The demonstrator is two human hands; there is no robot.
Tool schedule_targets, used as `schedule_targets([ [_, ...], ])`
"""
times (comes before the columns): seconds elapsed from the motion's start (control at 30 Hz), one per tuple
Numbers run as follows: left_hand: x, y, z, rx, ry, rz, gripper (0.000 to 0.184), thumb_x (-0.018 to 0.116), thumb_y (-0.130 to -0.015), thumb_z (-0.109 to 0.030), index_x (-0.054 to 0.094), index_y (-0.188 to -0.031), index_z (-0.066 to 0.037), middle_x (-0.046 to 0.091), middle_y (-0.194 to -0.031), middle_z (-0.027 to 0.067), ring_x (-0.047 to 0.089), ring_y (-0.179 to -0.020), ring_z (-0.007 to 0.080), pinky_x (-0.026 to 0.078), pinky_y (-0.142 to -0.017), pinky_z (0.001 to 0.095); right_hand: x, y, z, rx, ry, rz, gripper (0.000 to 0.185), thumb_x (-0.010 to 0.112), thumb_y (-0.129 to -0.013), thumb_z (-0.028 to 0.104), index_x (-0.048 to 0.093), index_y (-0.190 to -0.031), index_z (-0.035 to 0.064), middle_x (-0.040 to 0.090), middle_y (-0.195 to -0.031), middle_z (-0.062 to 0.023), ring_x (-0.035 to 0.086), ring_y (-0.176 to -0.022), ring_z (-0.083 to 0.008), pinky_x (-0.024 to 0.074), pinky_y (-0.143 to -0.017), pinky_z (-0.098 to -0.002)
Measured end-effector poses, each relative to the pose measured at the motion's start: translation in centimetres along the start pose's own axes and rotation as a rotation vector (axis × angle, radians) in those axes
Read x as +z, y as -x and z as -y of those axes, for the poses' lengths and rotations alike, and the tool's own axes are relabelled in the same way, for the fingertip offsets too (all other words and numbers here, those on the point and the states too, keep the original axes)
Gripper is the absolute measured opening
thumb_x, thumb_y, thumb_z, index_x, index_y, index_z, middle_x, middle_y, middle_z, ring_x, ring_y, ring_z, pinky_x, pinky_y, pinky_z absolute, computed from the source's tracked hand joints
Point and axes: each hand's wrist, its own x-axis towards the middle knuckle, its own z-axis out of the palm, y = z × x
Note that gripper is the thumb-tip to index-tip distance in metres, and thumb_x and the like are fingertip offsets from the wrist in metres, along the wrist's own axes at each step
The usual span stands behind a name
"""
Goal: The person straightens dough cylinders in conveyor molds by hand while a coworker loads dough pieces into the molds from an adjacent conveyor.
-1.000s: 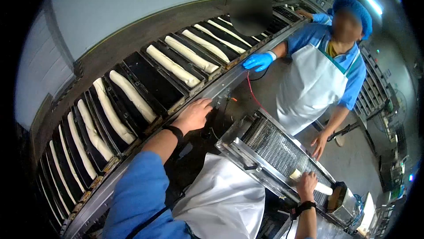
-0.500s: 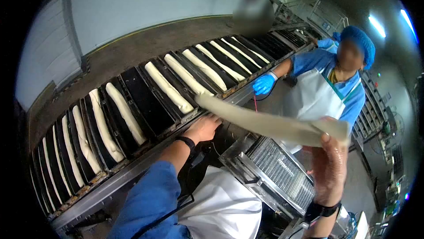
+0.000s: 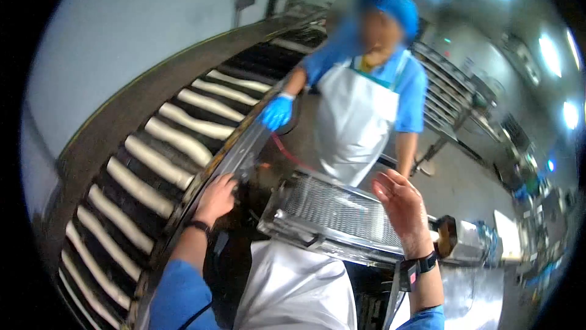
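My left hand (image 3: pixel 217 199) rests at the metal rail (image 3: pixel 245 145) beside a row of long dark pans. Its fingers are loosely bent and hold nothing that I can see. Several pale dough strips (image 3: pixel 139 188) lie lengthwise in the pans, one to a pan. My right hand (image 3: pixel 403 208) is raised over the right end of a mesh conveyor (image 3: pixel 332 205), palm partly turned up, fingers stretched, with nothing in it.
Across the conveyor stands a co-worker in a white apron (image 3: pixel 354 116), a blue-gloved hand (image 3: pixel 278 112) at the rail. A red hose (image 3: pixel 290 152) hangs beside the conveyor. Metal racks (image 3: pixel 442 89) stand behind. My white apron (image 3: pixel 296 287) is close to the conveyor's near edge.
The dough strip that was in my right hand is gone from it, and the pan that was bare between strips no longer shows as bare. My view has swung right.
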Motion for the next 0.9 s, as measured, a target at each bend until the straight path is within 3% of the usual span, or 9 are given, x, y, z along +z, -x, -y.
schedule_targets([
  [0.2,-0.5,1.7,2.7,0.053,-0.004,-0.144,0.039,0.063,-0.069,-0.006,0.062,-0.108,-0.002,0.054,-0.124,0.0189,0.049,-0.119,0.035,0.04,-0.103,0.0421,-13.8,9.8,9.1,-0.727,-0.19,-0.364,0.038,0.066,-0.085,0.019,0.057,-0.109,-0.0076,0.054,-0.122,-0.0203,0.05,-0.12,-0.0338,0.0467,-0.102,-0.043],
  [0.33,-2.3,5.0,2.6,-0.036,0.269,-0.262,0.04,0.067,-0.074,-0.01,0.06,-0.113,-0.002,0.053,-0.129,0.0214,0.051,-0.12,0.0358,0.04,-0.102,0.0391,-16.3,17.4,12.6,-0.938,-0.28,-0.228,0.046,0.059,-0.085,0.007,0.044,-0.125,-0.0115,0.046,-0.129,-0.0271,0.045,-0.125,-0.0368,0.0451,-0.105,-0.042],
  [0.4,-8.1,8.6,1.0,-0.152,0.446,-0.27,0.042,0.065,-0.074,-0.003,0.059,-0.115,0.0,0.054,-0.128,0.0192,0.053,-0.117,0.034,0.04,-0.102,0.0379,-17.4,19.1,13.5,-1.177,-0.292,-0.419,0.045,0.052,-0.085,-0.001,0.042,-0.128,-0.0115,0.043,-0.134,-0.0304,0.045,-0.127,-0.0351,0.0501,-0.101,-0.0361],
  [0.5,-12.3,15.8,7.3,-0.273,0.067,-0.526,0.044,0.065,-0.074,0.001,0.057,-0.117,0.0,0.055,-0.125,0.0177,0.048,-0.122,0.033,0.035,-0.106,0.0394,-16.9,17.6,12.4,-1.027,-0.264,-0.332,0.044,0.053,-0.086,0.002,0.045,-0.127,-0.0099,0.049,-0.128,-0.0284,0.049,-0.122,-0.0333,0.0504,-0.097,-0.0334],
  [0.63,-14.4,29.3,17.0,-0.91,-0.273,-0.505,0.057,0.063,-0.085,-0.013,0.041,-0.135,0.004,0.04,-0.138,0.0254,0.038,-0.129,0.0387,0.032,-0.108,0.0451,-9.2,10.5,9.3,-0.556,-0.306,-0.27,0.043,0.056,-0.086,0.011,0.048,-0.124,-0.0075,0.055,-0.122,-0.0264,0.057,-0.111,-0.0307,0.0545,-0.088,-0.0271],
  [0.67,-13.3,32.9,19.8,-1.036,-0.252,-0.513,0.059,0.062,-0.088,-0.017,0.037,-0.138,0.003,0.037,-0.14,0.0277,0.034,-0.132,0.0393,0.027,-0.11,0.047,-6.8,9.5,9.4,-0.598,-0.366,-0.231,0.044,0.054,-0.087,0.011,0.047,-0.126,-0.0074,0.054,-0.123,-0.0266,0.055,-0.116,-0.0318,0.0473,-0.101,-0.0352],
  [0.7,-16.1,33.3,7.1,-0.946,-0.207,-0.369,0.067,0.047,-0.095,-0.046,0.038,-0.139,0.003,0.033,-0.146,0.0249,0.034,-0.132,0.0422,0.029,-0.111,0.0448,-7.4,9.2,10.2,-0.717,-0.323,-0.231,0.043,0.052,-0.088,0.011,0.047,-0.127,-0.0074,0.054,-0.123,-0.0265,0.053,-0.118,-0.0321,0.0423,-0.106,-0.038],
  [0.8,-14.3,40.4,11.6,-0.954,-0.105,-0.419,0.075,0.042,-0.096,-0.053,0.031,-0.142,0.005,0.028,-0.149,0.0241,0.031,-0.135,0.0414,0.025,-0.113,0.0434,-10.1,9.0,12.7,-1.201,-0.102,-0.359,0.039,0.048,-0.09,0.008,0.048,-0.125,-0.0073,0.053,-0.124,-0.0244,0.049,-0.123,-0.0324,0.0365,-0.111,-0.0405],
  [0.9,-18.2,37.8,5.5,-1.186,0.222,-0.342,0.073,0.04,-0.098,-0.051,0.03,-0.143,0.005,0.031,-0.148,0.0241,0.032,-0.134,0.038,0.025,-0.112,0.0394,-9.7,9.4,11.3,-1.306,-0.052,-0.518,0.035,0.052,-0.089,0.009,0.051,-0.121,-0.004,0.057,-0.119,-0.0178,0.054,-0.116,-0.0275,0.0427,-0.104,-0.0395],
])
